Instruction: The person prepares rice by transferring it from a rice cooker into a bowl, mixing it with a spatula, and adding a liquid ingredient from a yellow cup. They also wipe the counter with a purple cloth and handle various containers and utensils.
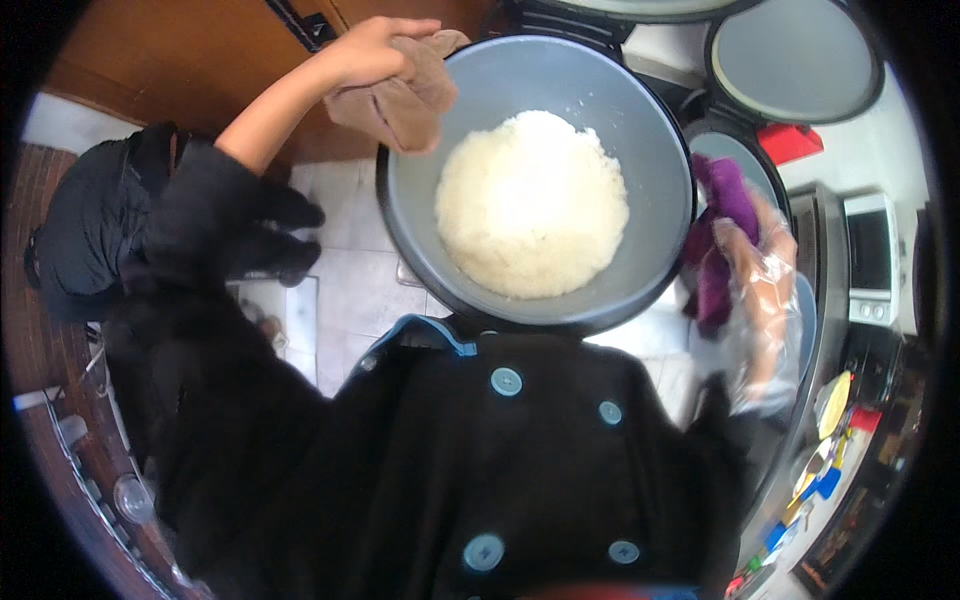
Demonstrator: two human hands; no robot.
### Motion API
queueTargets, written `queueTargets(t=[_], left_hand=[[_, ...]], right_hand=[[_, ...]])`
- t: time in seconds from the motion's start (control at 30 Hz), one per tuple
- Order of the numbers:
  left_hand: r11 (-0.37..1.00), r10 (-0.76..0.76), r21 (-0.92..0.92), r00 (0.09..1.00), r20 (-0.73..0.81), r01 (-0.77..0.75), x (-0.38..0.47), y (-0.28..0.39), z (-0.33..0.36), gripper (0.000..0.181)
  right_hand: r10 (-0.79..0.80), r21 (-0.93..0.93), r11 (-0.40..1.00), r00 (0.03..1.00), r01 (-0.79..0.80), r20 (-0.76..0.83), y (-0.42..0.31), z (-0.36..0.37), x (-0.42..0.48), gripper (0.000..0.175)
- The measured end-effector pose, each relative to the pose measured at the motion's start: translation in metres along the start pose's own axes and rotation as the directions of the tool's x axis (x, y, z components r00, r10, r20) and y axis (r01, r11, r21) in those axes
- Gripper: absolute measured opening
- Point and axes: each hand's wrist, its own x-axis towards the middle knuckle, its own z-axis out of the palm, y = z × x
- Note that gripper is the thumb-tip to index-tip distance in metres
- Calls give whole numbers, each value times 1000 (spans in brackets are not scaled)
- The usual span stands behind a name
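Note:
Before my chest is a large, round grey pot (652,187) with a dark outer rim, its inside facing up. A mound of cooked white rice (525,247) covers its bottom, and a few grains stick to the wall. My left hand (371,52) grips a folded brown cloth (409,112) against the pot's upper left rim. On the opposite side my right hand (761,270), in a clear plastic glove, holds a purple cloth (716,247) at or just beside the right rim. Blur there hides whether the cloth touches the pot.
Round grey-topped vessels or lids (795,60) stand beyond the pot at upper right, near a red object (789,144). A white oven-like appliance (870,259) is at far right. Another person in dark clothes (90,217) is at left, over pale floor tiles (352,217). A wooden cabinet (187,52) borders the upper left.

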Motion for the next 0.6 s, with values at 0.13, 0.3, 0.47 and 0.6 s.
queueTargets(t=[0.13, 0.3, 0.47, 0.6], left_hand=[[942, -120, -334, 957, -266, 25, -68, -1, -63, 42], [767, -590, -552, 696, -409, 326, -191, -50, -34, 28], [721, -647, -619, 624, -438, 312, -206, -95, 132, 31], [883, -400, -12, 740, -542, 469, -239, -173, 373, 51]], right_hand=[[-398, -151, 908, 917, 392, -16, -18, -5, 17, 38], [-347, -121, 930, 938, 346, 16, -32, 7, 41, 37], [-421, -281, 881, 902, 381, -99, -16, -16, 24, 40], [-439, -144, 891, 898, 431, -21, 5, -37, 12, 40]])
